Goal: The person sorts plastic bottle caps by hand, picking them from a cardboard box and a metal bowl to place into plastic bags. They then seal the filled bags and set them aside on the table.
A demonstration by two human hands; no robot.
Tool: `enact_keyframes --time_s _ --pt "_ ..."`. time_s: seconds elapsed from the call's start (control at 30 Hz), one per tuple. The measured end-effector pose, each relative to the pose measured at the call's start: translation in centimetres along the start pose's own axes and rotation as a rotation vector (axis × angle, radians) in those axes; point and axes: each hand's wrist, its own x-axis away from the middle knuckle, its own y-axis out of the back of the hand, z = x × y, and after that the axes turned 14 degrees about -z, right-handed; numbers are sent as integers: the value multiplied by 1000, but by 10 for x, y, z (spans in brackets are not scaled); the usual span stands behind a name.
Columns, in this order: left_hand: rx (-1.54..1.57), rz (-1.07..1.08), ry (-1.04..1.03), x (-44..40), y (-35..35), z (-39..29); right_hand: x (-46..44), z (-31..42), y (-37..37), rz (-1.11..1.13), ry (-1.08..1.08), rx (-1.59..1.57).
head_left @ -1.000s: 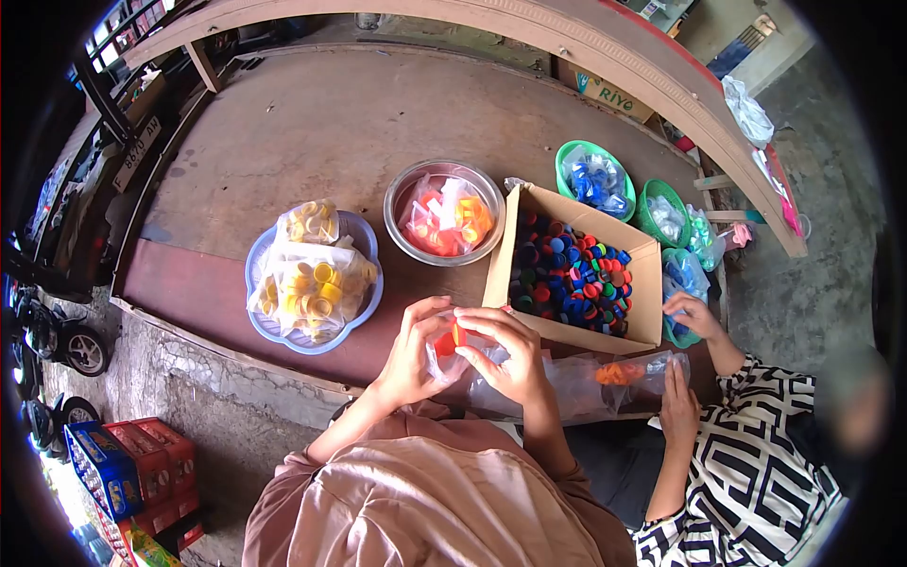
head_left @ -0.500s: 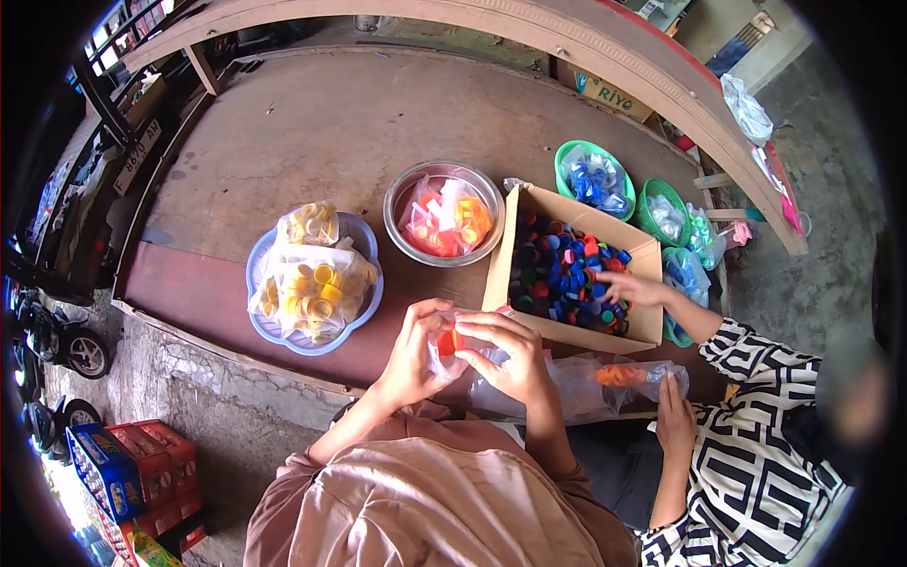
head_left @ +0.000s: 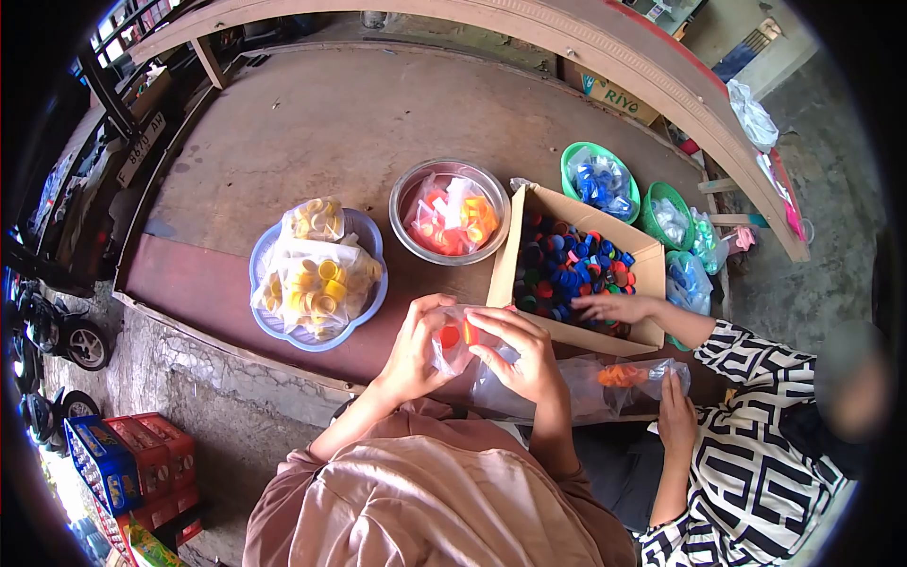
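Nearest us, below the table edge, is our dusty-pink garment point(head_left: 435, 501), with red and blue crates point(head_left: 142, 472) on the floor to the left. Just above our lap, our left hand point(head_left: 412, 348) pinches the side of a small see-through bag point(head_left: 451, 362), fingers curled round it. An orange-red cap point(head_left: 449, 336) shows inside. Our right hand point(head_left: 531, 359) faces it, thumb and fingertips closed on an orange cap point(head_left: 470, 331) at the bag's right side; we cannot tell whether that cap is inside the bag.

Right of our hands, a long plastic bag point(head_left: 576, 389) lies along the near edge, with orange caps point(head_left: 622, 375) toward its right end. A co-worker in a patterned sleeve point(head_left: 756, 364) has one hand point(head_left: 675, 420) on that end and the other point(head_left: 614, 308) over the mixed caps point(head_left: 576, 265) in a carton point(head_left: 650, 255).

Farther off to the left, a pale blue tray point(head_left: 376, 283) holds bagged yellow caps point(head_left: 326, 283). Beyond, in the middle, a metal bowl point(head_left: 401, 185) holds bagged red and orange caps point(head_left: 449, 225). At the far right stand green baskets point(head_left: 570, 170) with bagged blue caps point(head_left: 600, 180); a wooden rail point(head_left: 472, 14) crosses behind the brown tabletop point(head_left: 312, 123).
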Motion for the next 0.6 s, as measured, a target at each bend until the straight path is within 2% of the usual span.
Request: enact_keyframes --time_s 0.6 --pt "17 75 -4 -3 -1 -8 0 1 4 17 41 15"
